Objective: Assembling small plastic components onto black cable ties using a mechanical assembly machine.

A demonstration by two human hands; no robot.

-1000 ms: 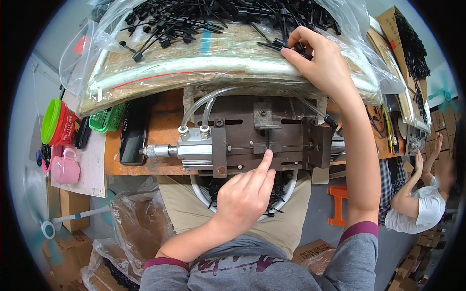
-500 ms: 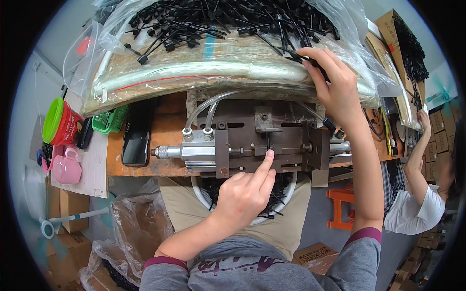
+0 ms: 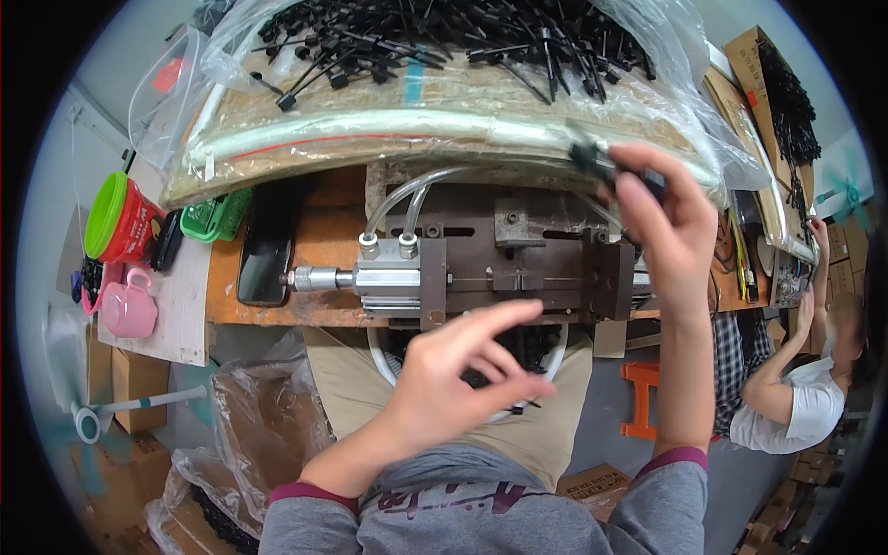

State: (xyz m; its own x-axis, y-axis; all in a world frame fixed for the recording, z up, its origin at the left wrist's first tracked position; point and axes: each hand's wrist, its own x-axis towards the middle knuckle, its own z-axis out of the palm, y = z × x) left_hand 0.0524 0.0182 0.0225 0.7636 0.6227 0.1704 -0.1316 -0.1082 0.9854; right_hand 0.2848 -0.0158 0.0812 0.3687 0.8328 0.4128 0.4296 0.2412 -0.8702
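Note:
My right hand is raised over the right end of a metal clamping fixture. Its thumb and fingers pinch a black plastic cable tie, blurred by motion. In front of the fixture hovers my left hand, index finger stretched out, thumb apart, holding nothing. The small central slot block of the fixture lies just beyond that fingertip. Beneath the left hand, a white-rimmed bowl of black pieces rests on my lap, partly hidden.
A heap of black cable ties lies on a plastic-covered tray behind the fixture. Clear air hoses arch over it. To the left are a phone, a pink cup and a red tub. Another person works at right.
My left index finger has come off the fixture's slot, and the hand has drawn nearer me, opening. My right hand has moved from the heap toward me, carrying a cable tie.

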